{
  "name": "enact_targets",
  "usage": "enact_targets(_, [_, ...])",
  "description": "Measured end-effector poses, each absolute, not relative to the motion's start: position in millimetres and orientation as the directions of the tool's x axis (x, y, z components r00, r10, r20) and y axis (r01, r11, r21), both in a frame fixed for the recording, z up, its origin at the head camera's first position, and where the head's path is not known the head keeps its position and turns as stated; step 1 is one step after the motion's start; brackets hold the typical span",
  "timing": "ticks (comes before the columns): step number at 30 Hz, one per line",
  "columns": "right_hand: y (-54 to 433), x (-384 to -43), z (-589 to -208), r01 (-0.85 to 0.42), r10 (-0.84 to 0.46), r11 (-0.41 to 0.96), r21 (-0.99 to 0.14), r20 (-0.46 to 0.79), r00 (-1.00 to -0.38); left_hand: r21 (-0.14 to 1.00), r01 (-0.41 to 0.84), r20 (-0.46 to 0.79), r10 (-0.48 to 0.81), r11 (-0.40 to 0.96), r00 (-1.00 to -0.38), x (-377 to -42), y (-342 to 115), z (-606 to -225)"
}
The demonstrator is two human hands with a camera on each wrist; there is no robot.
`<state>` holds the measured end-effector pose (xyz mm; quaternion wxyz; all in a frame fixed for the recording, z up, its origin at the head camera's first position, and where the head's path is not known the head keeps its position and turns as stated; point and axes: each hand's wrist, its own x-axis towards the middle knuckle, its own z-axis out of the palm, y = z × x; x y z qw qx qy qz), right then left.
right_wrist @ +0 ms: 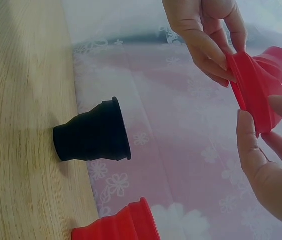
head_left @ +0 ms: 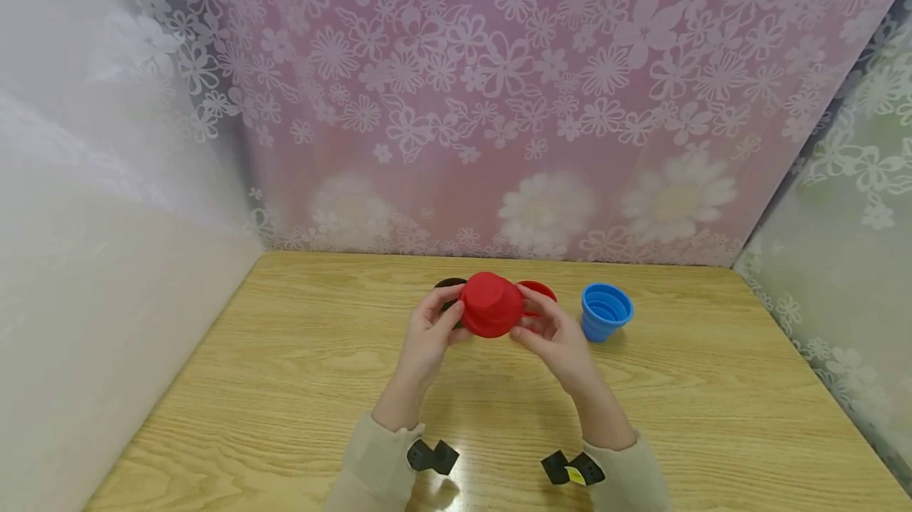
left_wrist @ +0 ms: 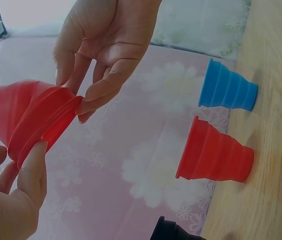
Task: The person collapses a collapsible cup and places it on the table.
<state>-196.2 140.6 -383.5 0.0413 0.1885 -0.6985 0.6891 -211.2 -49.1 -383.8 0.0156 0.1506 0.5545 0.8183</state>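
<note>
- Because the held red cup hangs above the wooden table, a slip would, we judge, drop it onto that surface, where it could roll into its neighbours.
- Both hands share the load: we see the left hand and the right hand pinching the held red cup from opposite sides, near its wide end. If one let go early, we would expect it to swing or twist out of the other.
- We find the held red cup base up and tilted, its soft-looking wall skewed in the wrist views. Uneven pressure could fold it further on one side.
- Beyond it stand three more, mouths up: the black cup near the left hand, the second red cup near the right, the blue cup farther right. We think a careless reach forward could tip the first two, since from the head both are partly hidden behind the hands.
- At the thin rim, a hard squeeze could make it spring from the pinch; we cannot tell how firmly it is pressed.
</note>
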Motion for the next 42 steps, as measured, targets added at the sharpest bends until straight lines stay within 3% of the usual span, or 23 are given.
enact_targets(13, [137.6, -194.3, -382.4, -0.281, -0.001, -0.118, -0.952, 0.283, -0.959, 0.893, 0.155, 0.248, 0.176, -0.422, -0.953, -210.4, -50.7, -384.6])
enact_targets(24, [133.6, -191.6, -379.0, -0.242, 0.104, -0.088, -0.966, 0.233, -0.967, 0.895, 0.098, 0.209, 0.215, -0.435, -0.954, -208.5, -49.0, -381.6])
enact_targets(33, [134.2, -190.8, -380.6, -0.282, -0.024, -0.083, -0.956, 0.285, -0.958, 0.899, 0.109, 0.237, 0.262, -0.425, -0.935, -208.7, -49.7, -383.2])
enact_targets(42, [132.7, -191.8, -379.2, -0.208, -0.104, -0.101, -0.973, 0.219, -0.97, 0.919, 0.12, 0.237, 0.283, -0.376, -0.929, -208.5, -48.9, -384.0])
